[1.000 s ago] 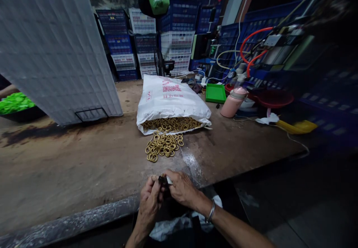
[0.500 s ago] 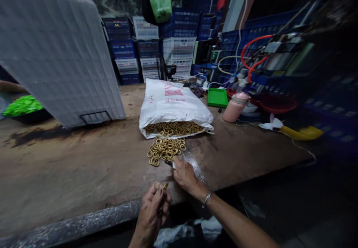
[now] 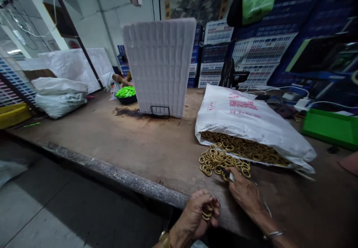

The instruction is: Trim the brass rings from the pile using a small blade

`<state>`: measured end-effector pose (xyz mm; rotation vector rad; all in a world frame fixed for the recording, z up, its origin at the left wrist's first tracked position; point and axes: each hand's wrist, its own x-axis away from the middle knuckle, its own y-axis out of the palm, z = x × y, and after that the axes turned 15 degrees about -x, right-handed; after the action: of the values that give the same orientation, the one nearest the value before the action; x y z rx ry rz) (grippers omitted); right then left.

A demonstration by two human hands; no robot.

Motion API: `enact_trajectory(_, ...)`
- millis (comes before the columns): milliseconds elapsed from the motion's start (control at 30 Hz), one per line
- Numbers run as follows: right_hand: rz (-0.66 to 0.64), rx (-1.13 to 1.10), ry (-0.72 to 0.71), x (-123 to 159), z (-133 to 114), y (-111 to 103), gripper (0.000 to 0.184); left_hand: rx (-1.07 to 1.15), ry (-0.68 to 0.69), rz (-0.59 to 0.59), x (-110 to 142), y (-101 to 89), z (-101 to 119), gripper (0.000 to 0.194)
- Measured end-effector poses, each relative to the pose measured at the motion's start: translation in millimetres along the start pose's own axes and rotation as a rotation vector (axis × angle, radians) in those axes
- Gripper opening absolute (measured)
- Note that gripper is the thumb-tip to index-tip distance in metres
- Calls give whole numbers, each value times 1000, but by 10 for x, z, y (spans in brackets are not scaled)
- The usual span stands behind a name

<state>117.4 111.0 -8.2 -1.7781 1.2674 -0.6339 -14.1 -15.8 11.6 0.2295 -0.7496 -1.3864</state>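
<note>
My left hand (image 3: 198,212) is at the table's front edge, palm turned up and fingers curled round several brass rings (image 3: 207,213). My right hand (image 3: 244,191) reaches to the near side of a loose pile of brass rings (image 3: 215,158). Between its thumb and fingers is a small tool (image 3: 227,173) with a dark tip and a pale part; its exact kind is unclear. The tip touches or overlaps rings in the pile. Behind the pile lies a white woven sack (image 3: 237,113) with red print, its mouth showing many more rings.
A pale ribbed panel (image 3: 162,65) stands upright on the wooden table (image 3: 112,140). Left of it, a person's arm is near a black bowl (image 3: 127,99) of bright green pieces. A green tray (image 3: 330,128) is at right; stacked crates (image 3: 218,33) are behind.
My view has swung left, so the sack and pile appear farther right. My right hand has moved from my left hand to the pile with the tool. Rings now show in my left hand.
</note>
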Motion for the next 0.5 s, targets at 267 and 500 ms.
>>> enact_trajectory(267,71,-248,30,-14,225,40,25,19,-14,14,-61,-34,-13,22)
enact_trajectory(500,-11,-410,-101,107,59,-24,21,-355,92,200,-158,54,0,37)
